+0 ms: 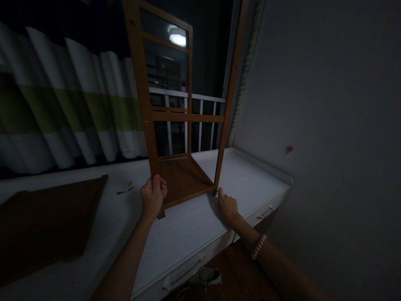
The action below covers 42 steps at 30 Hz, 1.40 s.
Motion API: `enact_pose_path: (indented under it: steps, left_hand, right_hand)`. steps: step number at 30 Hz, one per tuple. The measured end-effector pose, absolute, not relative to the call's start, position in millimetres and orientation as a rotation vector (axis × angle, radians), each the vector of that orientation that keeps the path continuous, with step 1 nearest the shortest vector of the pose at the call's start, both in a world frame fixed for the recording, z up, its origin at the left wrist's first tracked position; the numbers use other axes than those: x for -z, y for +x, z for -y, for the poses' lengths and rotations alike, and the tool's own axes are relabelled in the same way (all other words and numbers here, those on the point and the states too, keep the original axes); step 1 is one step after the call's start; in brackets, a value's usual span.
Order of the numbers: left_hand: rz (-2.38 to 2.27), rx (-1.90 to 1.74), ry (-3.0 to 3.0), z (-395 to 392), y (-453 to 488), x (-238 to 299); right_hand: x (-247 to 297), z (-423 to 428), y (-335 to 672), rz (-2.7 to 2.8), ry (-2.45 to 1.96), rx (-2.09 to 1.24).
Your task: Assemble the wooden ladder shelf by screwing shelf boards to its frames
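Note:
A tall brown wooden shelf frame (187,118) stands upright on a white surface (253,177), with a square wooden panel (183,175) fitted low between its posts. My left hand (152,195) is wrapped round the foot of the near left post, just above the surface. Close to the foot of the near right post, my right hand (228,205) is closed in a pinch. A thin dark bit shows between its fingertips and the post; it is too small and dim to name.
Notched brown boards (56,221) lie flat to the left. Small slim pieces (125,189) are scattered beside them. A striped curtain (78,104) and a dark window are behind, a wall (328,104) is at right. Drawers with handles (265,212) line the front; a shoe (205,276) is below.

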<state>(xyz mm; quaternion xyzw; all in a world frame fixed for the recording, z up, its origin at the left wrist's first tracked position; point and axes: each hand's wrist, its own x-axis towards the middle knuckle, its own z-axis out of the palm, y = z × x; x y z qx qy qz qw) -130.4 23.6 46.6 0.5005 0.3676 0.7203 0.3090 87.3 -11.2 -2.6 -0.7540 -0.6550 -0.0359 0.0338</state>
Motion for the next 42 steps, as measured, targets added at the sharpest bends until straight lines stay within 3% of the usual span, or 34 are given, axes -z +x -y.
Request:
enact_pose_path:
  steps: [6,12,26,42]
  left_hand:
    - [-0.947,-1.893,1.318,-22.6,-130.9,-47.0]
    - [-0.958,-1.894,1.334,-24.4,-131.5,-46.1]
    - [-0.980,-1.894,1.331,-23.5,-131.2,-45.9]
    - [-0.993,-1.905,1.320,-19.7,-129.8,-49.1]
  right_hand:
    - [4.0,9.2,90.5,1.944,-2.250,0.154]
    - [7.5,7.0,94.4,1.890,-2.026,0.442]
    - [14.5,0.5,92.4,1.932,-2.005,0.387]
    - [28.2,-20.2,95.8,1.812,-1.880,-0.248]
